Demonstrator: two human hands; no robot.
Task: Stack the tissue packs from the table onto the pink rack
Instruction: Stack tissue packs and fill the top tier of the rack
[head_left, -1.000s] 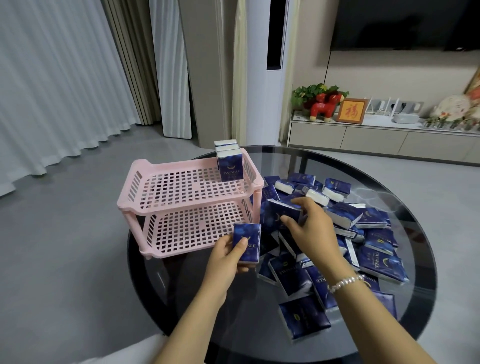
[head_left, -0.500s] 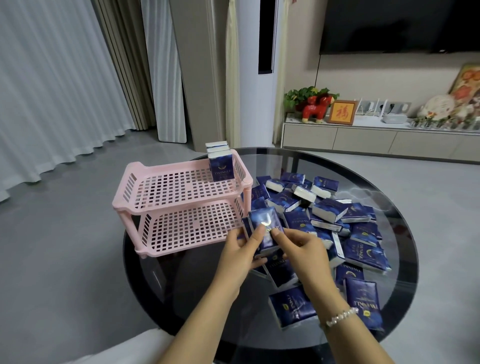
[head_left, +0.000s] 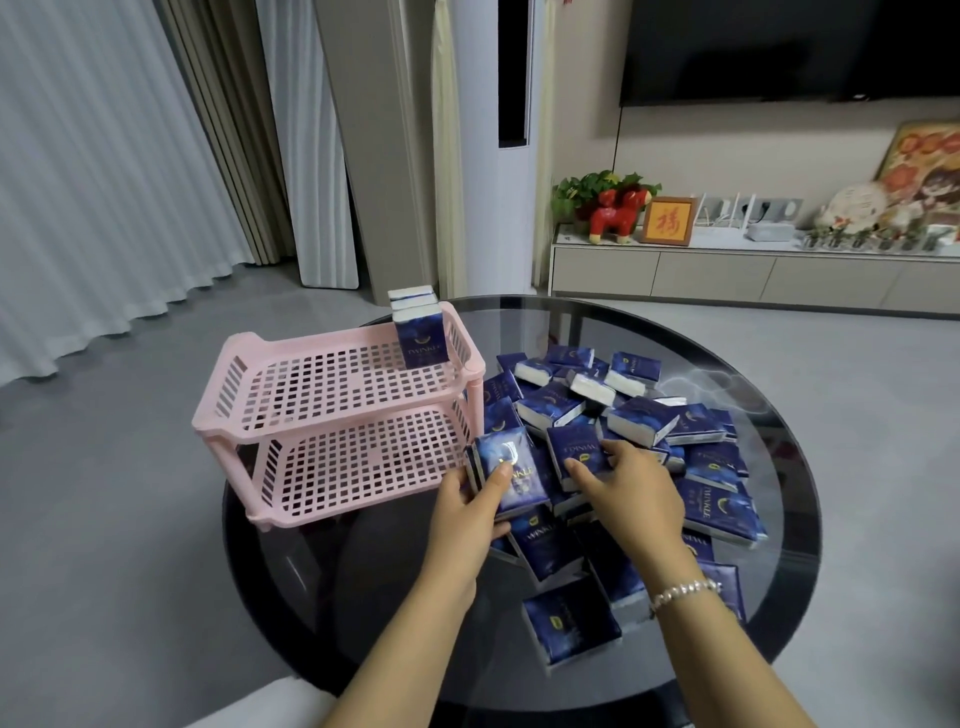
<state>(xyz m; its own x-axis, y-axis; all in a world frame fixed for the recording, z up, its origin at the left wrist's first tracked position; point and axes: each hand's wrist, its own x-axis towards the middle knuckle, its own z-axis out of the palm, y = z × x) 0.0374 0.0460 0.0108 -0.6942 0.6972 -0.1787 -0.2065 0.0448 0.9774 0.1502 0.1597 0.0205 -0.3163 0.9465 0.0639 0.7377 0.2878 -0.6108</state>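
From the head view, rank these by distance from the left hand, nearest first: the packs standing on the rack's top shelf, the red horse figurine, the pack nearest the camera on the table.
1. Pack nearest the camera, just below and right of the left hand.
2. Standing packs at the top shelf's far right corner of the pink rack.
3. Red horse figurine, on the cabinet across the room.
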